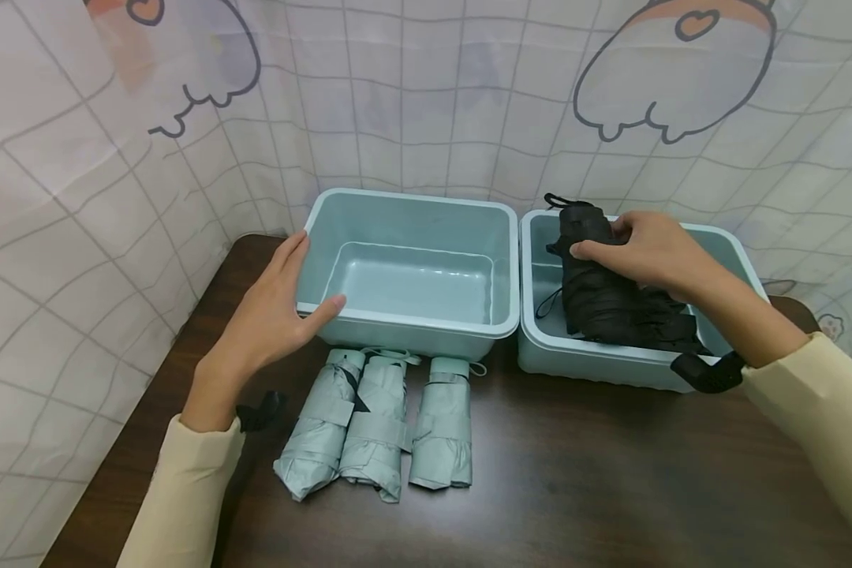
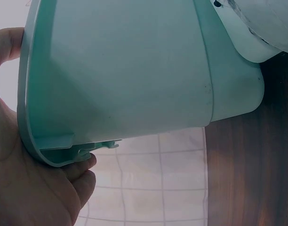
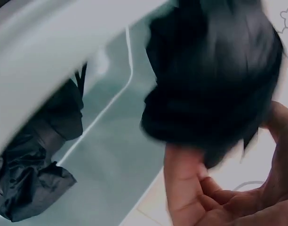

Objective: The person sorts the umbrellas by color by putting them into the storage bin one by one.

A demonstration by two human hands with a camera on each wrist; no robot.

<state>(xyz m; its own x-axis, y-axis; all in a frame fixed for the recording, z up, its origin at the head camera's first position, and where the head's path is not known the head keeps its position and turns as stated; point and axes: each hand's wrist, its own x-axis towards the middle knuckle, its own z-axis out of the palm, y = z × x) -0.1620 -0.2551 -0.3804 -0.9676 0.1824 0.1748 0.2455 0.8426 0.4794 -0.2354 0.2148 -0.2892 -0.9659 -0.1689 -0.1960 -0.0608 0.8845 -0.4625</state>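
Observation:
My left hand (image 1: 263, 323) holds the front left corner of a pale blue-green plastic bin (image 1: 412, 284), thumb over the rim. Its fingers curl beneath the rim in the left wrist view. Inside, this bin holds nothing. My right hand (image 1: 653, 248) grips a folded black umbrella (image 1: 582, 225), blurred in the right wrist view, above a second matching bin (image 1: 610, 367). More black folded umbrella fabric (image 1: 625, 319) lies in that bin; how many pieces cannot be told. Three folded pale green umbrellas (image 1: 442, 426) lie side by side on the table before the left bin.
Both bins stand next to each other on a dark brown wooden table (image 1: 575, 489). Behind and to the left hangs a white grid-patterned cloth (image 1: 426, 95) with cartoon outlines. Black straps (image 1: 710, 372) circle the wrists.

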